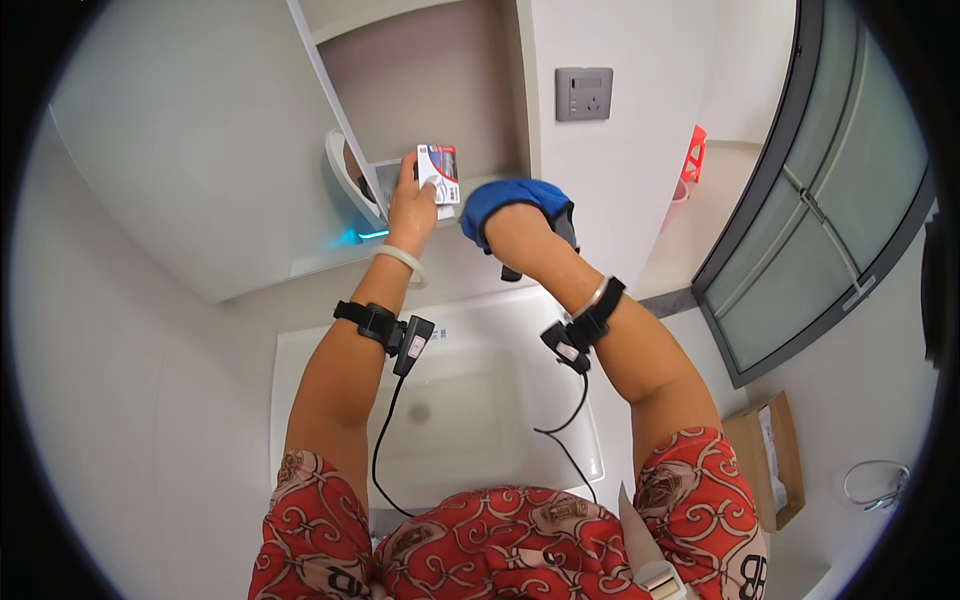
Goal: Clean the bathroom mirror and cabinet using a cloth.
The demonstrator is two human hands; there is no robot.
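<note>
My left hand (415, 204) grips a small printed cardboard box (439, 174), white with red and blue, in front of the lower part of a wall cabinet's open compartment (427, 90). My right hand (517, 225) is inside or behind a blue cloth item with black edging (517, 196), perhaps a mitt or glove; its fingers are hidden. The cloth is just right of the box, apart from it, near the compartment's lower right corner. Behind my left hand, other items on the shelf show only in part.
A pale cabinet door (225, 150) stands at the left. Below my arms is a white washbasin (450, 420). A grey wall socket (583, 94) is at the upper right, a framed glass door (817, 202) at the right, and a cardboard box (787, 465) lower right. Cables hang from both wrist devices.
</note>
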